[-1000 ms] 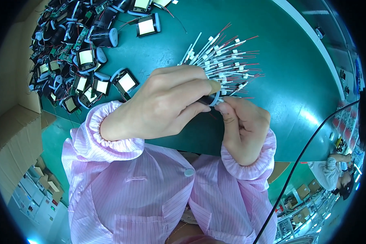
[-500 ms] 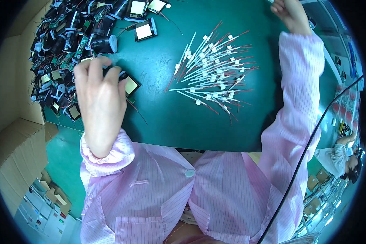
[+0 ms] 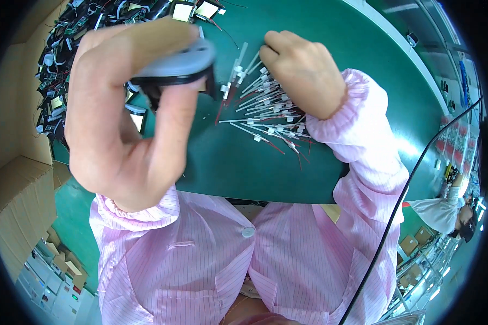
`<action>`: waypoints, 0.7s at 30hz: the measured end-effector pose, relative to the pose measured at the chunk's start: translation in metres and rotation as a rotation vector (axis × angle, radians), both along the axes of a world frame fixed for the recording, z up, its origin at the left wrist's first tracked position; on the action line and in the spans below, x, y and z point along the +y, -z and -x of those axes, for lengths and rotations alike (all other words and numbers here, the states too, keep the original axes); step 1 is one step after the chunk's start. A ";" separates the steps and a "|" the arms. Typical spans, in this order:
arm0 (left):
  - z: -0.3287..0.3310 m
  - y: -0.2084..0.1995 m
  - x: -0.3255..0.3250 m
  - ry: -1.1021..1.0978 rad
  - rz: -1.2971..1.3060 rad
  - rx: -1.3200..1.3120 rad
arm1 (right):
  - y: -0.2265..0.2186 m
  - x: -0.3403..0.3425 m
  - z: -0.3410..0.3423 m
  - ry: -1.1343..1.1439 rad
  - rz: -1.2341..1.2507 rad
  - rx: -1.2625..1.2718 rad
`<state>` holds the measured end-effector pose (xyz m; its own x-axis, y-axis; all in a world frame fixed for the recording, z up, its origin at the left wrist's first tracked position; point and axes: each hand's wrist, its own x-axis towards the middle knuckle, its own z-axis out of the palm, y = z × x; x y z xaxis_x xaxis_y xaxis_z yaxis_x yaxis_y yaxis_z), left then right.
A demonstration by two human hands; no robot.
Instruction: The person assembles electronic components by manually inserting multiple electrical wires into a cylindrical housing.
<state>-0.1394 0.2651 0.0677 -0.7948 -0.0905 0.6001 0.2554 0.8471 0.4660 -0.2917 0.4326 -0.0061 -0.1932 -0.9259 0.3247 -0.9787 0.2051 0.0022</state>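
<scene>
Grips a black part (image 3: 181, 62) with a grey rim in the left hand (image 3: 106, 130), with the thumb pressed from below and the bent fingers over the top. Holds it above the green table (image 3: 244, 168), to the left of the leads (image 3: 268, 103), somewhat blurred. Has the right hand (image 3: 303, 73) over the upper right of the leads, with fingers curled in and closed, hiding several. Cannot tell about a lead between those fingertips. Has the white leads, with red wires and small white connectors, fanned out on the table. Has a pile (image 3: 59, 49) of black parts behind the left hand, with 2 cream pads showing near the top edge. Wears a pink striped coat (image 3: 190, 265). Has a cardboard box (image 3: 16, 184) at far left, and another person (image 3: 439, 214) at far right.
</scene>
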 end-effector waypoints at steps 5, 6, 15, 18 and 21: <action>0.018 0.026 0.006 0.278 -0.539 -0.006 | 0.001 -0.002 0.003 0.005 -0.062 0.145; 0.021 0.037 0.014 0.351 -0.883 0.027 | -0.003 0.001 0.008 -0.042 -0.011 0.106; 0.019 0.048 0.004 0.375 -1.030 -0.245 | -0.044 0.045 -0.033 0.148 0.512 -0.827; 0.020 0.041 0.016 0.397 -1.017 -0.518 | -0.045 0.062 -0.055 0.049 0.772 -1.803; 0.022 0.039 0.021 0.475 -1.203 -0.739 | -0.029 0.056 -0.072 -0.002 0.927 -1.852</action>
<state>-0.1618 0.2856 0.0291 -0.9750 0.1213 -0.1860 -0.2093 -0.2225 0.9522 -0.2199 0.4882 0.0227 -0.7670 -0.6391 0.0575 0.2990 -0.4352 -0.8492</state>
